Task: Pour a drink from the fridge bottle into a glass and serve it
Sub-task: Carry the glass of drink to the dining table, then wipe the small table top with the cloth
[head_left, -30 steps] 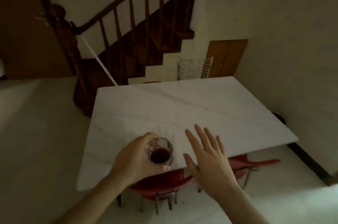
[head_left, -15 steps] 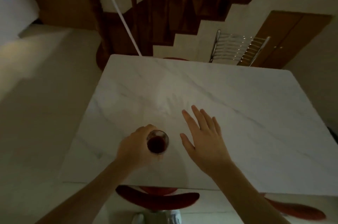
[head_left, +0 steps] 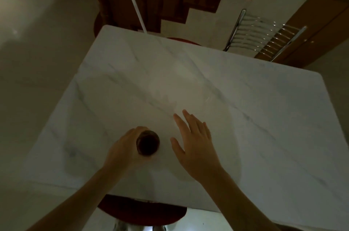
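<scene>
Left hand grips the glass of dark drink upright over the marble bench, while just beside it the right hand hovers spread flat, holding nothing.

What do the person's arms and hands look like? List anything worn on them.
Nothing worn shows. Both forearms are bare to the picture's bottom edge, with no sleeves or cuffs in view. The left hand and right hand carry no gloves, and no watch, bracelet or ring can be made out in the dim light.
</scene>
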